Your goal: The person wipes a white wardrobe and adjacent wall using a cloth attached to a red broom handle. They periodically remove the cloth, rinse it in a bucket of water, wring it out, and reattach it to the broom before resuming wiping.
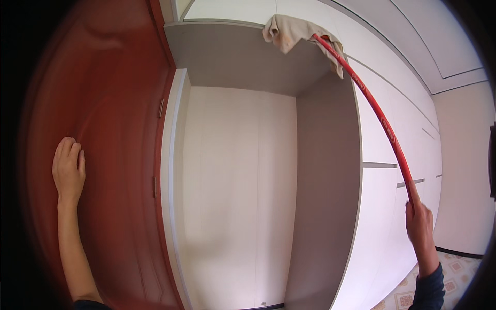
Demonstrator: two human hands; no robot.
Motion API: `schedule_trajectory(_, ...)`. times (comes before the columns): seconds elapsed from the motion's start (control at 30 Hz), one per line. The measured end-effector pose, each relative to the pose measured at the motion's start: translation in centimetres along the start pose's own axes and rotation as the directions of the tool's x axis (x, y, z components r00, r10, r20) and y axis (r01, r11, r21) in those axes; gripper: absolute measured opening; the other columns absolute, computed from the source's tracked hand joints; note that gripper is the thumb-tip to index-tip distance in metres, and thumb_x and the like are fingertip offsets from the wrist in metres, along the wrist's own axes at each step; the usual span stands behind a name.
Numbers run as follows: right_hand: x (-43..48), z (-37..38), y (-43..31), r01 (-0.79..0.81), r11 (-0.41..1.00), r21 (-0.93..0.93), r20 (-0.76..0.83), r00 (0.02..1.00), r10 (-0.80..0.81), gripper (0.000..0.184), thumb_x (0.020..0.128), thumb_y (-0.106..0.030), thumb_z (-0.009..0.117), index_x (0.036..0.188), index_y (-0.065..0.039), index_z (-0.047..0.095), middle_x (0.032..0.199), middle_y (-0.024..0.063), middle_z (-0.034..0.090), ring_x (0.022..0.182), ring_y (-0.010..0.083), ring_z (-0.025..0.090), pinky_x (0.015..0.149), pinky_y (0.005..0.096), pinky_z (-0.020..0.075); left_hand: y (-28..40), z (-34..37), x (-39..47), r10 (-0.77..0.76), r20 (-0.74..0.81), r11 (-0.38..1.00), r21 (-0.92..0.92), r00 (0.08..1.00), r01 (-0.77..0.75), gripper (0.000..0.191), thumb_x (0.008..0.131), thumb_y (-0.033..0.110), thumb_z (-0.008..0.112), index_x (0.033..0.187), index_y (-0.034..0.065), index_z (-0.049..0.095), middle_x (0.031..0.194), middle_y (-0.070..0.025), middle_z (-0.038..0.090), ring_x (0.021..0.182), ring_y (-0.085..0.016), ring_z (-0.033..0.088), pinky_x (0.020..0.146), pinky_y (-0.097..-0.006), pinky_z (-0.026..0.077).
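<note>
My right hand (420,221) grips a long red pole (372,100), its index finger stretched along the shaft. A beige cloth (294,33) is draped over the pole's upper end and lies against the front edge of the cabinet's upper panel (232,42), above an open recess. Part of the cloth hangs down by the top right corner of the recess. What the cloth covers at the pole's tip is mostly hidden. On the left, my left hand (69,166) is against the reddish-brown door (112,155), fingers bent and pointing up, with nothing visible in it.
White cabinet doors (381,201) with slot-like gaps stand right of the recess. Metal hinges (154,187) join the door to its frame. A small metal doorstop-like fitting (264,304) sits low in the recess. Patterned floor tiles (405,298) show at the lower right.
</note>
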State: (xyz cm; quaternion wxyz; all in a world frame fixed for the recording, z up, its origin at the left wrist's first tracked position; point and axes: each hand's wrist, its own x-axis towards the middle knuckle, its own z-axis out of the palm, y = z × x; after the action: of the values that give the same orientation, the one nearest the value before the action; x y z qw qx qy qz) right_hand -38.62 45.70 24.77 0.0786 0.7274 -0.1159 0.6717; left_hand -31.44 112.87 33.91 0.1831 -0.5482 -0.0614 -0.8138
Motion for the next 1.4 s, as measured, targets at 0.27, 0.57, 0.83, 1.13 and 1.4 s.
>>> schedule_trajectory(0.27, 9.0, 2.2, 3.2, 0.057, 0.988, -0.144, -0.043, 0.997, -0.063, 0.064, 0.078, -0.004, 0.052, 0.137, -0.015, 0.030, 0.056, 0.0146, 0.055, 0.049, 0.0281, 0.056, 0.047, 0.0396, 0.0459, 1.3, 3.4, -1.1, -0.119, 0.123, 0.982, -0.136, 0.985, 0.135, 0.007, 0.080, -0.003, 0.053, 0.086, -0.0001, 0.051, 0.097, -0.0111, 0.053, 0.095, -0.029, 0.053, 0.083, -0.0363, 0.044)
schedule_trajectory(0.57, 42.8, 6.8, -4.6, 0.179, 0.983, 0.045, -0.221, 0.961, -0.165, 0.044, 0.081, -0.005, 0.043, 0.123, -0.020, 0.044, 0.090, 0.0214, 0.061, 0.087, 0.0356, 0.060, 0.072, 0.0446, 0.0492, 0.7, -1.8, 0.6, -0.021, 0.211, 0.999, -0.022, 0.977, 0.027, 0.010, 0.074, -0.009, 0.053, 0.076, -0.0025, 0.045, 0.093, -0.0114, 0.050, 0.091, -0.028, 0.051, 0.079, -0.0361, 0.043)
schedule_trajectory(0.83, 30.3, 9.3, -3.6, 0.163, 0.987, -0.011, -0.085, 0.983, -0.163, 0.052, 0.083, -0.009, 0.041, 0.132, -0.022, 0.030, 0.077, 0.0193, 0.060, 0.071, 0.0355, 0.061, 0.061, 0.0451, 0.0494, 0.8, -0.4, 0.3, -0.160, 0.265, 0.980, -0.076, 0.951, 0.186, 0.013, 0.071, -0.012, 0.053, 0.073, -0.0030, 0.043, 0.100, -0.0116, 0.050, 0.097, -0.029, 0.050, 0.084, -0.0355, 0.042)
schedule_trajectory(1.13, 4.5, -0.1, 8.1, 0.157, 0.957, -0.244, 0.033, 0.988, -0.154, 0.068, 0.081, 0.004, 0.048, 0.140, -0.014, 0.021, 0.051, 0.0114, 0.049, 0.039, 0.0246, 0.050, 0.035, 0.0373, 0.0400, -0.6, 0.5, -1.3, -0.070, 0.316, 0.995, -0.051, 0.946, 0.091, 0.008, 0.072, -0.013, 0.051, 0.068, -0.0071, 0.048, 0.123, -0.0194, 0.046, 0.122, -0.032, 0.038, 0.103, -0.0385, 0.035)
schedule_trajectory(1.4, 4.2, -4.7, 8.5, 0.146, 0.970, -0.194, 0.047, 0.989, -0.139, 0.064, 0.082, -0.005, 0.056, 0.138, -0.014, 0.027, 0.052, 0.0101, 0.049, 0.039, 0.0225, 0.050, 0.037, 0.0345, 0.0396, 3.6, -2.7, 2.1, -0.291, 0.375, 0.936, -0.081, 0.880, 0.343, 0.003, 0.076, -0.005, 0.054, 0.076, -0.0036, 0.052, 0.097, -0.0140, 0.054, 0.094, -0.029, 0.052, 0.080, -0.0378, 0.045)
